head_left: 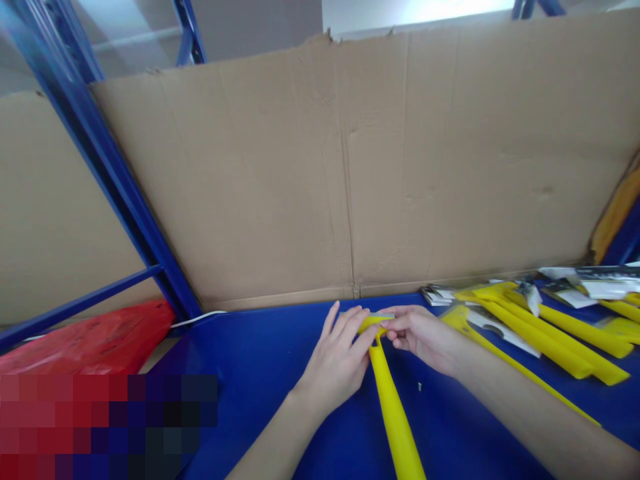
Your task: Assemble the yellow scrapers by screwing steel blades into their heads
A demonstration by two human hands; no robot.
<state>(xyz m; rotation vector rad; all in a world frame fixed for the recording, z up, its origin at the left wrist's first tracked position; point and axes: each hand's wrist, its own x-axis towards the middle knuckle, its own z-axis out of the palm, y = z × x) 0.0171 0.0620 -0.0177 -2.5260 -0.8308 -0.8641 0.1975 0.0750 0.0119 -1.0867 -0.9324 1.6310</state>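
A yellow long-handled tool [393, 407] that looks like a scraper lies with its handle toward me and its head away from me. A thin greyish strip runs along the far edge of the head. My left hand [333, 363] is closed around the left side of the head, its fingers over the top and its thumb near the neck. At the right end of the head, my right hand [420, 337] pinches with thumb and fingertips. Whether a small part sits between those fingertips is hidden. A tiny metallic piece [419, 386] lies on the blue tabletop [260, 373], right of the handle.
Several similar yellow tools [545, 333] are piled at the right, among paper and plastic packaging [610, 283]. Red plastic bags [100, 340] are at the left. A cardboard sheet [310, 187] stands behind the table beside a blue metal post [115, 173]. A white cable [200, 319] lies near it.
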